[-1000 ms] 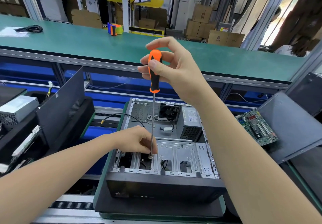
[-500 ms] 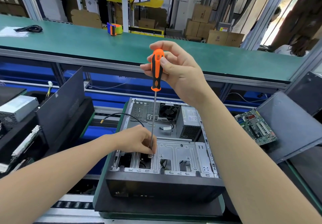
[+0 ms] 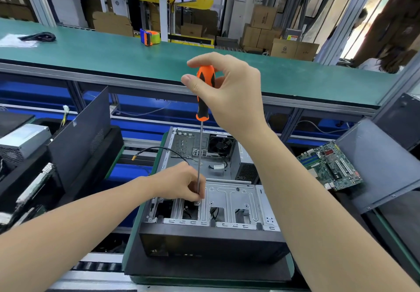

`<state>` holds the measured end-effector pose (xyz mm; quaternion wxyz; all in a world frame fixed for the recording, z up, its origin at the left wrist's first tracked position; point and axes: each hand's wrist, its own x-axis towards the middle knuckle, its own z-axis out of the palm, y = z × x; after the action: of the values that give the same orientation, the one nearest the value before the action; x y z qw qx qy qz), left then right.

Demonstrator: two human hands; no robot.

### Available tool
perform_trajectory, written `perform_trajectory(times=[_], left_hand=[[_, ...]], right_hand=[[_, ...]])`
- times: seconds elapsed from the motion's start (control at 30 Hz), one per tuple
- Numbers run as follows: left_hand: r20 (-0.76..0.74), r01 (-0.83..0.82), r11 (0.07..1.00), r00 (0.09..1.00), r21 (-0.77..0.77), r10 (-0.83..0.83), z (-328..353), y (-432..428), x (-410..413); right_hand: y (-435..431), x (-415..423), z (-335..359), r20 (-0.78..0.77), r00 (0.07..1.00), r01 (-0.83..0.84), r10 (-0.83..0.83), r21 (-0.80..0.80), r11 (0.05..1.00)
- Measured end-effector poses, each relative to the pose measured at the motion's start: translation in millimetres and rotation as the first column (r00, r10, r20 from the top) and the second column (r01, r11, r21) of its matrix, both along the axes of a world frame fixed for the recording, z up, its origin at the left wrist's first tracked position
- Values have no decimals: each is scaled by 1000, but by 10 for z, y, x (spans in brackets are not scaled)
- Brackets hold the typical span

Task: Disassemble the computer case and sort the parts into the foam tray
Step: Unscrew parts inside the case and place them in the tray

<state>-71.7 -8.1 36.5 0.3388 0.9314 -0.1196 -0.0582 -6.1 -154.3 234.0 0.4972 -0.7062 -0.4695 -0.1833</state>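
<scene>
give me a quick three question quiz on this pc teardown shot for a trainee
1. True or false: the right hand grips the screwdriver by its orange handle.
2. Where does the screwdriver's tip sit? A: on the metal drive cage of the computer case. B: on the motherboard. C: on the tape roll.
3. Fill in: the left hand pinches the screwdriver's thin metal ____ just above the tip.

Key: 1 true; 2 A; 3 shaft.
</scene>
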Motion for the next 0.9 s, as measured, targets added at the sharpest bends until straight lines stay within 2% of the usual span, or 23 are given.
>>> perform_trajectory(times=[0.13, 0.33, 0.5, 0.6, 0.67, 0.77, 0.83, 0.9], left_hand=[[-7, -1, 1000, 1000, -29, 1, -19, 12, -2], [0, 12, 997, 1000, -70, -12, -22, 14, -1], [-69, 26, 992, 997, -127, -35, 31, 37, -4], [-122, 12, 977, 992, -211, -39, 63, 33, -13], [-125, 5, 977, 992, -211, -32, 53, 22, -14], [-114, -34, 982, 993, -185, 13, 28, 13, -4], [-104, -59, 982, 994, -178, 41, 11, 12, 2], [-91, -70, 980, 994, -184, 54, -3, 9, -2]], right_hand=[[-34, 85, 0, -109, 978, -178, 178, 5, 984], [-106, 235, 3, -291, 849, -442, 441, 66, 895], [-118, 324, -17, -389, 735, -564, 555, 104, 820], [-108, 347, -23, -435, 679, -596, 592, 145, 790], [-104, 356, -30, -463, 653, -595, 599, 176, 784], [-106, 327, -40, -471, 681, -541, 561, 193, 819], [-105, 270, -53, -419, 780, -455, 465, 131, 881], [-96, 206, -70, -265, 918, -302, 297, 20, 953]])
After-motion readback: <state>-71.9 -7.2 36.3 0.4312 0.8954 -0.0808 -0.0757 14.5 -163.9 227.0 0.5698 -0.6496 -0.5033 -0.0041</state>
